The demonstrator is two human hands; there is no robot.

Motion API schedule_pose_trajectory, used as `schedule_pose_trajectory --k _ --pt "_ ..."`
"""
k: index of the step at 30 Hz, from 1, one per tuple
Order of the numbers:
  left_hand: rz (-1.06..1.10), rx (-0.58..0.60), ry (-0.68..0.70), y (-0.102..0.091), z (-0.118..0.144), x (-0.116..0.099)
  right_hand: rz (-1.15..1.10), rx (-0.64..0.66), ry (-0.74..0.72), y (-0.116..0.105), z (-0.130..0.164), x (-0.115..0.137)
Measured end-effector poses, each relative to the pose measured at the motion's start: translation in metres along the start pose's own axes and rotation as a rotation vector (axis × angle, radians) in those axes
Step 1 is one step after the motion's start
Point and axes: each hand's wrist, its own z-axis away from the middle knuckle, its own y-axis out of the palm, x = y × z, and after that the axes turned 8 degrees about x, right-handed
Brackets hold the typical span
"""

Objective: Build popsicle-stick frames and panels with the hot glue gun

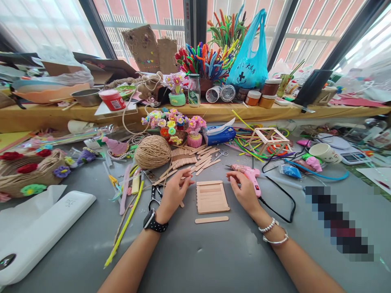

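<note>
Between my hands a square panel of craft sticks (213, 197) lies flat on the grey table. One loose craft stick (211, 220) rests just in front of it. My left hand (177, 187) is to the left of the panel, fingers loosely bent and apart, holding nothing. Beneath it, partly hidden, are black-handled scissors (153, 199). To the panel's right my right hand (243, 191) hovers with loosely bent, parted fingers and nothing visible in them. A pink hot glue gun (252, 179) lies right behind that hand, its nozzle pointing left; I cannot tell whether they touch.
Behind the panel are a heap of craft sticks (205, 162), small scissors (222, 153) and a twine ball (152, 151). A stick frame (270, 140) stands at the back right. The glue gun's black cord (285, 221) loops rightward. A white device (49, 236) lies left.
</note>
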Motion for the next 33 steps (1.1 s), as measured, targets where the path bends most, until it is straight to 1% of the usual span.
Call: schedule_pose_trajectory --k 3,12,19,26,33 --pt "0.001 0.029 0.0 0.0024 0.0003 -0.0013 -0.028 -0.007 -0.007 0.0024 -0.0001 -0.0008" --pt "-0.083 0.058 0.038 0.0056 0.0012 -0.0025 -0.038 0.027 -0.011 0.0052 0.0002 -0.0006" --pt "-0.102 0.052 0.044 0.0062 0.004 -0.0074 -0.021 0.04 -0.007 0.0057 0.0006 0.0" --pt "-0.232 0.077 0.095 0.0067 0.0031 -0.0051 0.017 0.05 -0.02 0.0048 0.0001 0.0016" --pt "-0.275 0.095 0.088 0.0072 0.0025 -0.0056 0.021 0.047 -0.034 0.0054 -0.0003 0.0015"
